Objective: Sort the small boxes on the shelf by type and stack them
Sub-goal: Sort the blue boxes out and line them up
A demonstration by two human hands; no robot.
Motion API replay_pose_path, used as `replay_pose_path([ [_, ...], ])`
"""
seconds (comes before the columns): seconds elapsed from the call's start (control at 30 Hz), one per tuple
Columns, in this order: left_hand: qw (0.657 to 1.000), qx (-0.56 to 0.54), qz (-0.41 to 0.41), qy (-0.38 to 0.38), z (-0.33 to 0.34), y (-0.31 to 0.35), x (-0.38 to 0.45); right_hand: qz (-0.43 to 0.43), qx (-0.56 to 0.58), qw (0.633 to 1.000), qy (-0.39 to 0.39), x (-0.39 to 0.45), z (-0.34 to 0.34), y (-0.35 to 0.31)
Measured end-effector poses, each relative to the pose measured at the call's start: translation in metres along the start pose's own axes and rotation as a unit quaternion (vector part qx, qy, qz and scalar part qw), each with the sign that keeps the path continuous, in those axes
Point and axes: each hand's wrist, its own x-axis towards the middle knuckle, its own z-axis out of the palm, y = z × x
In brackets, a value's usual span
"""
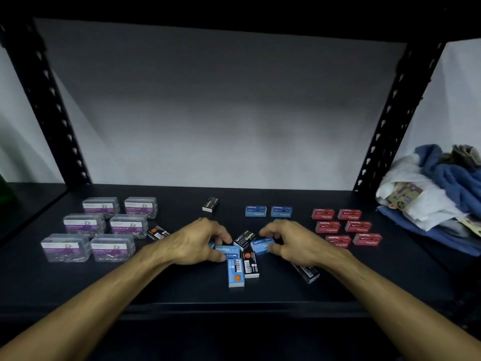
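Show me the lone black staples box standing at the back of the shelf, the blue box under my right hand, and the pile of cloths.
black staples box (210, 204), head view, on its printed side face.
blue box (261, 246), head view, on its front label.
pile of cloths (447, 178), head view, on the blue towel.

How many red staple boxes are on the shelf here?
6, in two columns at the right: back pair, middle pair, front pair. The right hand may hide more.

Red boxes (347, 226), blue boxes (268, 211), black boxes (210, 204), purple-labelled clear boxes (101, 225) on a black shelf (182, 293).
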Motion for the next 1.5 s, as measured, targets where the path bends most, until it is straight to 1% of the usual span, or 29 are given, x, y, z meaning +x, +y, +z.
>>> replay_pose_path([
  [0.2, 0.999, 0.015, 0.008, -0.038, -0.003, 0.006, 0.001, 0.009, -0.003, 1.0, -0.003, -0.009, -0.002, 0.002],
  [0.4, 1.0, -0.004, 0.0, -0.026, -0.001, 0.005, 0.002, -0.01, -0.004, 1.0, 0.027, -0.013, 0.002, 0.003],
  [0.63, 1.0, 0.0, -0.008, -0.018, 0.0, 0.005, 0.003, -0.015, -0.02, 0.999, 0.03, -0.012, 0.006, 0.004],
  [0.77, 0.999, 0.028, 0.019, -0.036, 0.0, 0.01, 0.006, -0.018, -0.015, 0.999, 0.032, -0.011, 0.007, 0.005],
  [0.83, 0.999, 0.024, 0.029, -0.039, -0.001, 0.012, 0.008, -0.02, -0.016, 0.999, 0.033, -0.011, 0.008, 0.004],
  [0.9, 0.999, 0.003, 0.027, -0.023, -0.002, 0.014, 0.01, -0.02, -0.018, 0.999, 0.032, -0.011, 0.008, 0.004],
  [1.03, 0.996, -0.076, 0.021, 0.046, -0.004, 0.017, 0.008, -0.019, -0.017, 0.999, 0.033, -0.011, 0.007, 0.003],
  [1.13, 0.992, -0.108, 0.025, 0.057, -0.002, 0.017, 0.005, -0.017, -0.017, 0.999, 0.033, -0.011, 0.007, 0.002],
  [1.33, 0.998, -0.041, 0.031, 0.028, 0.004, 0.013, 0.001, -0.014, -0.015, 0.999, 0.031, -0.012, 0.008, 0.002],
  [1.5, 0.995, -0.057, 0.024, 0.078, 0.0, 0.014, 0.001, -0.012, -0.015, 0.999, 0.031, -0.012, 0.006, 0.001],
])
